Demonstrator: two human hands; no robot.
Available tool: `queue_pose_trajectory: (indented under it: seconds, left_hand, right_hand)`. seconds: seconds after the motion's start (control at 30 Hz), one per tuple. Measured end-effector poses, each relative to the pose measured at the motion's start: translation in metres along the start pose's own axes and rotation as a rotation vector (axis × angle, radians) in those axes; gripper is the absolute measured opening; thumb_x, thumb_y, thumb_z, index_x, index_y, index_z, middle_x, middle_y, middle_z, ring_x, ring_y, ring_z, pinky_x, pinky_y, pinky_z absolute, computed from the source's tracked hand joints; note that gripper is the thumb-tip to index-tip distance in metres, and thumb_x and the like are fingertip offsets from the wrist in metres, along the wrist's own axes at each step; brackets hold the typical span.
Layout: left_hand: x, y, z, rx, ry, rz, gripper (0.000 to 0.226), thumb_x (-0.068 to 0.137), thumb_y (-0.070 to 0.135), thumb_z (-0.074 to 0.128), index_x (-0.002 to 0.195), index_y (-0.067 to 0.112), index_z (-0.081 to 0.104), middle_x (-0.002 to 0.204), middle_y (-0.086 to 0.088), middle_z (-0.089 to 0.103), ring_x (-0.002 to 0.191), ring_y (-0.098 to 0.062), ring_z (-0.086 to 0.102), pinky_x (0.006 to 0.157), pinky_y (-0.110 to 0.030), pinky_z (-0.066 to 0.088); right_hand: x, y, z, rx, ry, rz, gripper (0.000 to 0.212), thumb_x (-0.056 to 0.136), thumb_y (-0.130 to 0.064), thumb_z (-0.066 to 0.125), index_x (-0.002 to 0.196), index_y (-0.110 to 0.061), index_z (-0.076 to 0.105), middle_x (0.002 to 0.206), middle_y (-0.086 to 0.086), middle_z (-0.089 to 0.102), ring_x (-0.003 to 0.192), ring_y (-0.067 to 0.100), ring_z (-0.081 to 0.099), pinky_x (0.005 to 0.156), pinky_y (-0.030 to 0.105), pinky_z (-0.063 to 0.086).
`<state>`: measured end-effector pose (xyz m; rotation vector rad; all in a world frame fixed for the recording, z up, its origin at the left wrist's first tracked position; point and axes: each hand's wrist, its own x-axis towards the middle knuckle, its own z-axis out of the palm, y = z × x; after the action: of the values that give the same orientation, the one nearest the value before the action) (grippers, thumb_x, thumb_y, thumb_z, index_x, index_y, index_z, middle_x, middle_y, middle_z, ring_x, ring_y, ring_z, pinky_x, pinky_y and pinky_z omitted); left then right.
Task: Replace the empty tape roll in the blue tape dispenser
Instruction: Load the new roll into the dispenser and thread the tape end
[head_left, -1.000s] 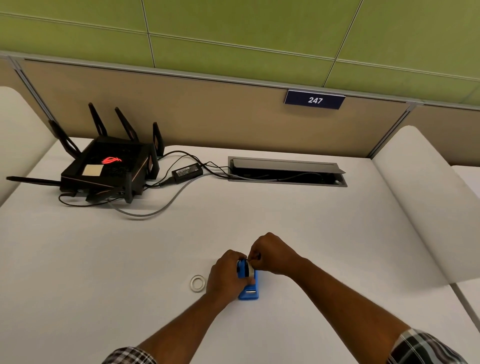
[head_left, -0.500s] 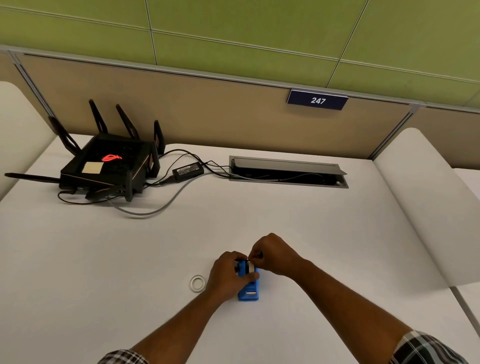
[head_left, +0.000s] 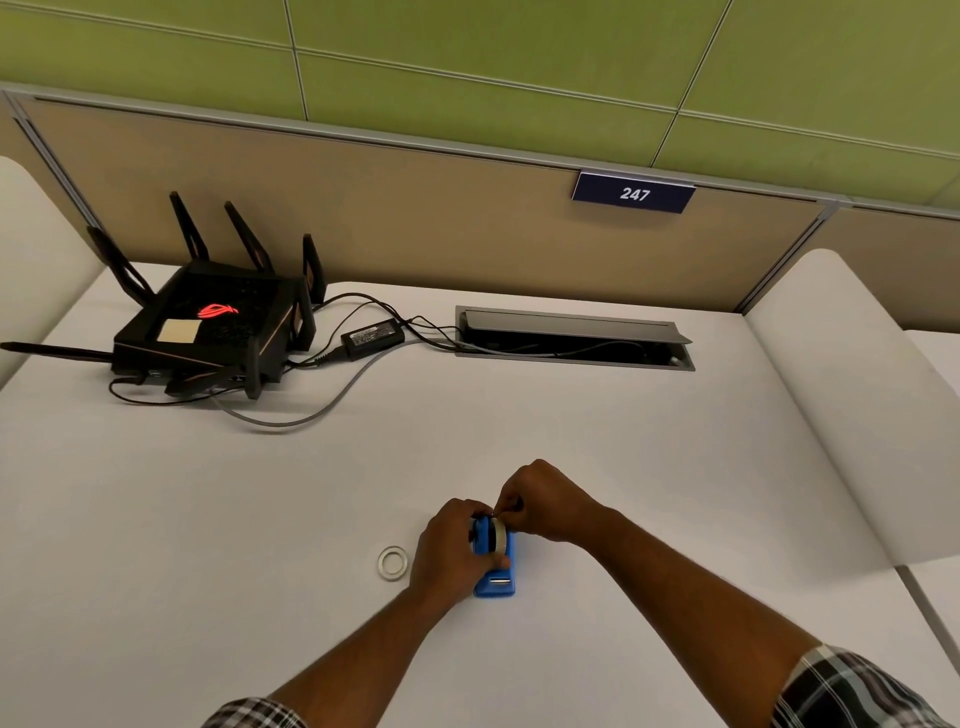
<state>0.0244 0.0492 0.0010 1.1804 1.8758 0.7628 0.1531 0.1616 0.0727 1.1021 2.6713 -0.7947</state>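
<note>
Head view: my left hand (head_left: 451, 545) grips the blue tape dispenser (head_left: 496, 569) near the surface's front edge; my right hand (head_left: 545, 501) pinches the new roll (head_left: 500, 535) in its cradle. Empty core (head_left: 392, 563) lies beside. I should hold the base steady and draw the tape toward the cutter.

A bright blue tape dispenser (head_left: 495, 577) carries a pale, translucent tape roll (head_left: 500, 534). Beside it lies an off-white empty core ring (head_left: 392, 563). The desk (head_left: 597, 426) is plain white. A black router (head_left: 208, 332) bears a glowing red logo and a tan square sticker. Black and grey cables (head_left: 322, 405) trail from it. Green wall panels (head_left: 467, 52) sit above a tan partition (head_left: 415, 223) with a navy sign (head_left: 634, 194) lettered white. Sleeves (head_left: 852, 691) are black-and-white plaid.
</note>
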Motion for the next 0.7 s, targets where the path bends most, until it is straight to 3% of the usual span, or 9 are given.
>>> queue_pose_trajectory:
  seconds: [0.3,0.43,0.57,0.7]
  left_hand:
    - [0.0,0.0,0.001,0.016,0.003,0.003,0.068,0.057,0.041,0.093,0.114,0.029,0.056,0.111,0.01,0.064,0.098,-0.013,0.066,0.086,-0.026,0.057]
    - [0.001,-0.001,-0.003,-0.012,-0.011,0.013,0.069,0.052,0.037,0.094,0.11,0.029,0.059,0.106,0.012,0.062,0.095,-0.012,0.066,0.084,-0.031,0.059]
    - [0.003,0.0,-0.004,-0.014,-0.012,0.01,0.068,0.053,0.034,0.095,0.111,0.026,0.06,0.11,0.008,0.064,0.096,-0.013,0.066,0.085,-0.034,0.06]
    - [0.004,0.001,-0.005,-0.002,-0.008,0.011,0.067,0.054,0.034,0.095,0.111,0.026,0.06,0.11,0.007,0.064,0.096,-0.014,0.066,0.085,-0.033,0.059]
  right_hand:
    - [0.007,-0.003,-0.004,-0.025,-0.05,-0.008,0.016,0.089,-0.014,0.074,0.1,-0.005,0.081,0.096,0.01,0.081,0.084,0.021,0.075,0.082,0.032,0.061]
    - [0.004,-0.002,-0.004,-0.009,-0.058,-0.015,0.015,0.089,-0.009,0.069,0.098,-0.006,0.081,0.089,0.01,0.081,0.081,0.02,0.075,0.077,0.031,0.059]
    - [-0.005,0.005,-0.004,0.047,-0.059,-0.004,0.023,0.092,-0.006,0.064,0.108,-0.009,0.08,0.102,0.009,0.081,0.091,0.018,0.075,0.085,0.033,0.061]
    - [-0.01,0.006,0.001,0.04,-0.037,-0.014,0.024,0.091,-0.014,0.069,0.112,-0.013,0.079,0.107,0.006,0.079,0.094,0.018,0.072,0.086,0.034,0.059]
